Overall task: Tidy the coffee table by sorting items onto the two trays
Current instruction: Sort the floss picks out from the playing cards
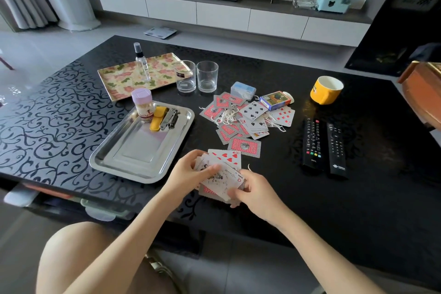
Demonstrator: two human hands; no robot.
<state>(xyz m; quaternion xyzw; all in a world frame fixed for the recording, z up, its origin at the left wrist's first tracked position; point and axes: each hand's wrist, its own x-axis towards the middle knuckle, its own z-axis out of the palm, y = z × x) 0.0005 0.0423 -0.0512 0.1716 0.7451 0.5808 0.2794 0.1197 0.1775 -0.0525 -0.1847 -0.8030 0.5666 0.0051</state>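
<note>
My left hand (191, 172) and my right hand (253, 192) both grip a messy bunch of playing cards (224, 174) just above the black table's near edge. More cards (245, 122) lie scattered in the middle, mixed with white floss picks, beside a card box (274, 100) and a blue floss case (243, 90). The steel tray (133, 157) on the left holds a lilac-capped toothpick jar (143, 105), a yellow case (157, 118) and nail clippers (170, 118). The floral tray (119, 79) behind it carries a spray bottle (142, 62).
Two empty glasses (196, 76) stand right of the floral tray. A yellow mug (325, 89) sits at the far right, with two black remotes (324, 145) in front of it. A wooden piece of furniture (422, 93) juts in at the right edge.
</note>
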